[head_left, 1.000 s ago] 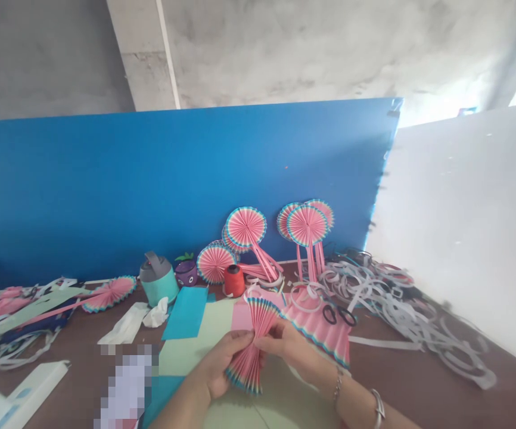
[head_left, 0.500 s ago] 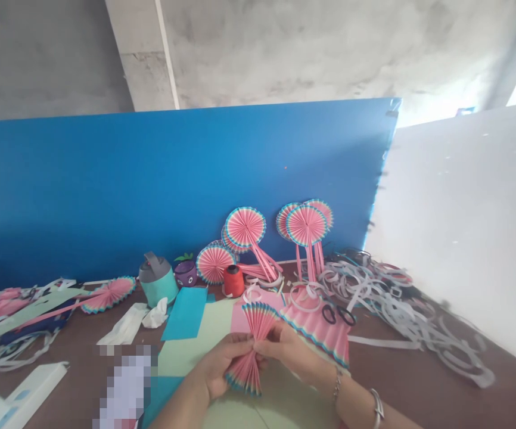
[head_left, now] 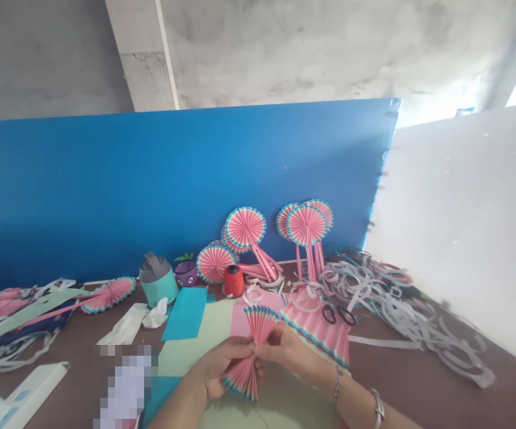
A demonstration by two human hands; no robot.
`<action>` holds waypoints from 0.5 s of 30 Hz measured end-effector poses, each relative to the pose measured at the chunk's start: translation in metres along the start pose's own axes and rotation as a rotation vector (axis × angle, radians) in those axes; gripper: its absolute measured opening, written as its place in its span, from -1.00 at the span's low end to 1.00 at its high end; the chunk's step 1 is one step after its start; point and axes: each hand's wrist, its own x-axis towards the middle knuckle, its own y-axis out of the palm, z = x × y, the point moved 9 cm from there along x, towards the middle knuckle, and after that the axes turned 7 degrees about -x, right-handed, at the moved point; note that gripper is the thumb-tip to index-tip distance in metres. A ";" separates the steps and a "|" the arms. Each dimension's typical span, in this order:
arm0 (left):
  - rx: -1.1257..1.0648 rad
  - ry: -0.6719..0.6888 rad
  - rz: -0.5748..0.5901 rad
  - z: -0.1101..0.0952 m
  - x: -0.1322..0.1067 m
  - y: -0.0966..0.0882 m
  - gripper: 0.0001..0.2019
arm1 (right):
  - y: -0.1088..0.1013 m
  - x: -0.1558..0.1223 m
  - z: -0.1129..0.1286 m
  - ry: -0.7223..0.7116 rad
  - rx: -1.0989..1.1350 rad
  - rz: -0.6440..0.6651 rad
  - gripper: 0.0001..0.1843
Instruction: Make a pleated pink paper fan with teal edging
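Note:
Between my hands is a pink pleated paper fan [head_left: 260, 322] with blue and cream edges, pinched at its middle so both ends flare like a bow tie. My left hand [head_left: 222, 363] grips it from the left, thumb on the pinched waist. From the right, my right hand [head_left: 282, 348] holds the same waist between thumb and fingers. Some fingertips are hidden behind the paper. Below lie pale green paper sheets [head_left: 186, 354] and a blue sheet [head_left: 185, 313]. A pink pleated sheet [head_left: 318, 333] lies right of my hands, with black-handled scissors [head_left: 338, 314] on it.
Round pink fans [head_left: 307, 225] with strip handles lean on the blue partition [head_left: 151, 173]. A red thread spool [head_left: 233, 281], a purple pot [head_left: 186, 273] and a teal container [head_left: 158, 285] stand in front. Tangled white strips [head_left: 387, 304] heap at right. Another fan [head_left: 110, 295] lies left.
The held fan has turned slightly; its lower end has swung a little down and left. Both hands stay closed on its middle. Everything else on the table is unchanged.

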 end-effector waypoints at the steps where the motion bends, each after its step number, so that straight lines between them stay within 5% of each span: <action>1: -0.005 0.020 -0.001 -0.002 0.000 0.001 -0.91 | -0.002 0.000 -0.001 0.008 -0.022 -0.019 -0.59; 5: -0.024 0.084 -0.018 -0.007 0.001 0.005 -0.92 | -0.014 0.001 -0.009 0.029 -0.081 -0.119 -0.64; 15: -0.133 0.132 -0.056 -0.011 0.002 0.001 -0.89 | -0.018 0.005 -0.012 -0.030 -0.076 -0.093 -0.68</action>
